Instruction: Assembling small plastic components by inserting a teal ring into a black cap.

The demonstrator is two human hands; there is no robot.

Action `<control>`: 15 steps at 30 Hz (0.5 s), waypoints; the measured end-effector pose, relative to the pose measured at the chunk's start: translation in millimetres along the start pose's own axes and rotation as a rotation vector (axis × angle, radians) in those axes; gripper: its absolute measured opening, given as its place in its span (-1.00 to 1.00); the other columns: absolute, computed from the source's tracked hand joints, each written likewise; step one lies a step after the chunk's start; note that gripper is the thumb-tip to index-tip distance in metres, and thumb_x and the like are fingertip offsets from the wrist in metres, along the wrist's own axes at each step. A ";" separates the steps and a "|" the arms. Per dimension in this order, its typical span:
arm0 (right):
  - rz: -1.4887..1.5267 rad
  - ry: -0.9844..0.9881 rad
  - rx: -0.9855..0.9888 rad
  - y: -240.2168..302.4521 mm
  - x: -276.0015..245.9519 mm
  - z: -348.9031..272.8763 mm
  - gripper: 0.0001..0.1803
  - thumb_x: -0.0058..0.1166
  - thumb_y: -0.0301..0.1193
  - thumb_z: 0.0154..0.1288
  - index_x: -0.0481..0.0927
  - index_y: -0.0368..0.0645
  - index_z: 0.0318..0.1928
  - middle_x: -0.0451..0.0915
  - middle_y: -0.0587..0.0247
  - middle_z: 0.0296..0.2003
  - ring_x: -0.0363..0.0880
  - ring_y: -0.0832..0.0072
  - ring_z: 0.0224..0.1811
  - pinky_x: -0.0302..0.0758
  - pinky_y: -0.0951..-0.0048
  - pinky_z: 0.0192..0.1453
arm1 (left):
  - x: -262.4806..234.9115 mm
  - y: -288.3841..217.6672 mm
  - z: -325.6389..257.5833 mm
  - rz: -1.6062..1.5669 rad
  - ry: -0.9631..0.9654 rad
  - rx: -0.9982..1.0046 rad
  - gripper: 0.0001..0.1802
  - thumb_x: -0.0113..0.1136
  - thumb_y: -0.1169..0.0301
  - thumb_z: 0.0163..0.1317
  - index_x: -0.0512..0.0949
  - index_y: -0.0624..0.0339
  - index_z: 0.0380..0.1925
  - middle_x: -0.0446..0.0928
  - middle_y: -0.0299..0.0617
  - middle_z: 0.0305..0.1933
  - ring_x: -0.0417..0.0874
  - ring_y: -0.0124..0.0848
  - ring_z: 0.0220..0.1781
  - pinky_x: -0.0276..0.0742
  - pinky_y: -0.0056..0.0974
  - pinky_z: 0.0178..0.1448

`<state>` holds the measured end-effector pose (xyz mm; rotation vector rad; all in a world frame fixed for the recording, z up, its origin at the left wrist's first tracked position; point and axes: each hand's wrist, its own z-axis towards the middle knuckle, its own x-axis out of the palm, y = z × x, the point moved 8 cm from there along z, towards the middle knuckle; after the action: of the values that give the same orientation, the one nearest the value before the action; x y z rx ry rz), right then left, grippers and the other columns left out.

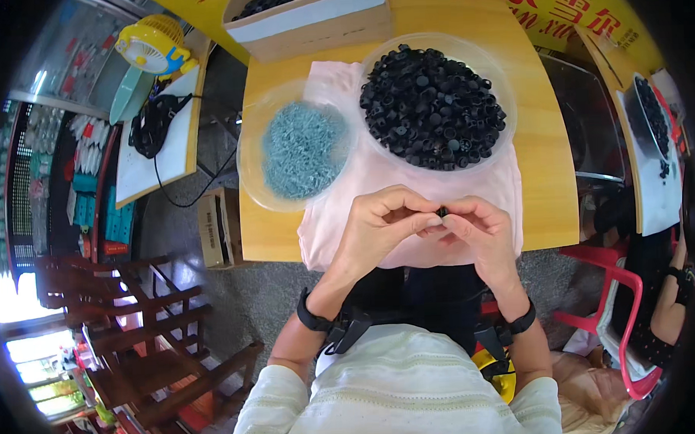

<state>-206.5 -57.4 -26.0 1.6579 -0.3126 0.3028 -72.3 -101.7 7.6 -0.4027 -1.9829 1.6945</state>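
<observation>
Over the pink cloth (329, 240) at the table's near edge, my two hands meet fingertip to fingertip. A small black cap-like part (441, 212) sits pinched between them. My left hand (390, 219) is closed, thumb and forefinger on one side of the part; my right hand (474, 226) closes on the other side. Just beyond them stands a clear round tub (514, 112) heaped with small black plastic caps (434, 107). To its left, a second clear tub (248, 171) holds a pile of small silvery-blue metal pieces (303, 150), too fine to name surely.
A cardboard box (318, 30) with black parts stands at the table's far edge. Left is a side table (158, 166) with a yellow fan (154, 46) and a black cable bundle (154, 126). A person's arm (668, 305) and a red chair (621, 284) are at right.
</observation>
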 end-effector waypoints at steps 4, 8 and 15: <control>0.223 -0.056 0.099 -15.5 -11.9 6.7 -0.77 0.13 -0.48 0.26 0.57 -0.28 -0.09 0.63 0.17 -0.21 0.62 0.53 -0.23 0.65 0.54 -0.28 | 0.4 -4.2 8.7 0.110 -0.068 0.027 -0.81 0.21 0.60 0.16 0.60 0.39 -0.19 0.59 -0.11 -0.19 0.64 -0.43 -0.23 0.59 -0.39 -0.10; 0.394 -0.066 0.150 -16.5 -22.1 9.8 -0.77 0.13 -0.47 0.27 0.56 -0.28 -0.09 0.63 0.15 -0.20 0.62 0.53 -0.23 0.66 0.52 -0.30 | -6.4 -30.8 29.9 0.602 -0.206 0.169 -0.79 0.24 0.54 0.13 0.61 0.28 -0.19 0.60 -0.18 -0.22 0.61 -0.44 -0.24 0.51 -0.39 -0.20; 0.460 -0.071 0.172 -25.3 -20.6 8.8 -0.78 0.15 -0.48 0.25 0.57 -0.25 -0.09 0.63 0.16 -0.22 0.62 0.51 -0.24 0.67 0.48 -0.31 | 2.4 -25.5 65.1 0.941 -0.186 0.343 -0.77 0.33 0.48 -0.05 0.60 0.27 -0.33 0.54 -0.12 -0.32 0.55 -0.17 -0.22 0.48 -0.21 -0.19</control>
<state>-215.9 -62.9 -58.0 1.7562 -0.7415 0.6298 -107.4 -159.3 26.3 -1.2154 -1.6456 2.6517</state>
